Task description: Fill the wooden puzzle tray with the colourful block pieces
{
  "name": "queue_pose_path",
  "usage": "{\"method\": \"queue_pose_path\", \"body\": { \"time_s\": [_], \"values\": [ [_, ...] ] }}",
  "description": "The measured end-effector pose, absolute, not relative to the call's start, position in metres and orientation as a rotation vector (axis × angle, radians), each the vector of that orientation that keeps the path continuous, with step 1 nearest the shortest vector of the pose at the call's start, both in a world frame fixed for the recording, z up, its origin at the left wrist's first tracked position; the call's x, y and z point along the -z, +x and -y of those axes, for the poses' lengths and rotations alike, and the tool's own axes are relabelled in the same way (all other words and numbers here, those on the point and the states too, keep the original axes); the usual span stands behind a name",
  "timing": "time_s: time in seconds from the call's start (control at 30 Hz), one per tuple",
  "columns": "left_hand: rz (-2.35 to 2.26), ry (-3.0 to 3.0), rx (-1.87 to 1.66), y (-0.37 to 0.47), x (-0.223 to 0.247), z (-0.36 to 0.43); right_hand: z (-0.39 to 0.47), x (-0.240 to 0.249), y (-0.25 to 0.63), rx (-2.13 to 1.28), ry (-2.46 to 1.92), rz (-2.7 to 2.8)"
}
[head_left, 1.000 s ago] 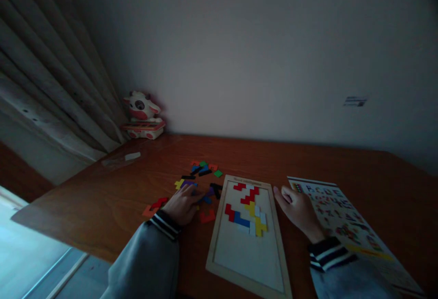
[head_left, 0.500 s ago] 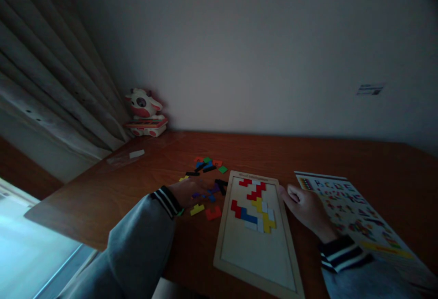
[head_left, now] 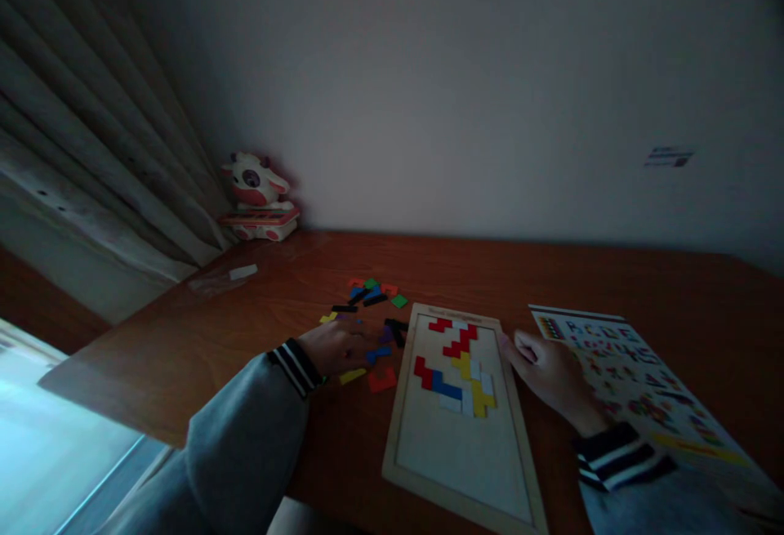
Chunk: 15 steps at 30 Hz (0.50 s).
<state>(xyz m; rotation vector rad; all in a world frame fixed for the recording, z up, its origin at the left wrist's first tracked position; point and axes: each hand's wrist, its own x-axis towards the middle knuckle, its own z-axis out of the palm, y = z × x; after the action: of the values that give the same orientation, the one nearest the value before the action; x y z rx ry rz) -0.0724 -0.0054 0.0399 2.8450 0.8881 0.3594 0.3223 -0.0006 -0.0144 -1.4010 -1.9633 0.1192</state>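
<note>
A wooden tray [head_left: 398, 416] lies on the table, with red, white, yellow and blue flat pieces fitted together in its upper half. My left hand [head_left: 336, 345] is over the loose pieces left of the tray, fingers bent downward; whether it grips one is too dark to tell. Close to its fingers are a blue piece [head_left: 380, 354], a yellow piece [head_left: 353, 376] and a red piece [head_left: 382, 380]. My right hand [head_left: 547, 367] is curled at the tray's right edge, its thumb against the frame; no piece shows in it.
A printed pattern sheet [head_left: 637, 380] lies right of the tray, partly under my right forearm. More loose pieces, among them a green one [head_left: 399, 301], lie behind my left hand. A toy cow [head_left: 257, 196] stands at the back left near the curtain [head_left: 91, 110].
My left hand has drawn its fingers in and shifted slightly, now covering part of the yellow piece. My right hand stays at the tray's edge.
</note>
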Motion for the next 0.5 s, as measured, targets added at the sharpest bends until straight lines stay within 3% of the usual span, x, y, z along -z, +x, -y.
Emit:
{"method": "queue_pose_path", "body": {
  "time_s": [0.3,0.5],
  "values": [
    [-1.142,2.476,-0.237,-0.0748,-0.042,0.001,-0.0014,0.0177,0.323,-0.155,-1.412,1.979],
    [-1.089,2.487,-0.469,-0.0739,-0.0332,0.0033,-0.0013,0.0189,0.3238,-0.14,-1.412,1.985]
  ]
}}
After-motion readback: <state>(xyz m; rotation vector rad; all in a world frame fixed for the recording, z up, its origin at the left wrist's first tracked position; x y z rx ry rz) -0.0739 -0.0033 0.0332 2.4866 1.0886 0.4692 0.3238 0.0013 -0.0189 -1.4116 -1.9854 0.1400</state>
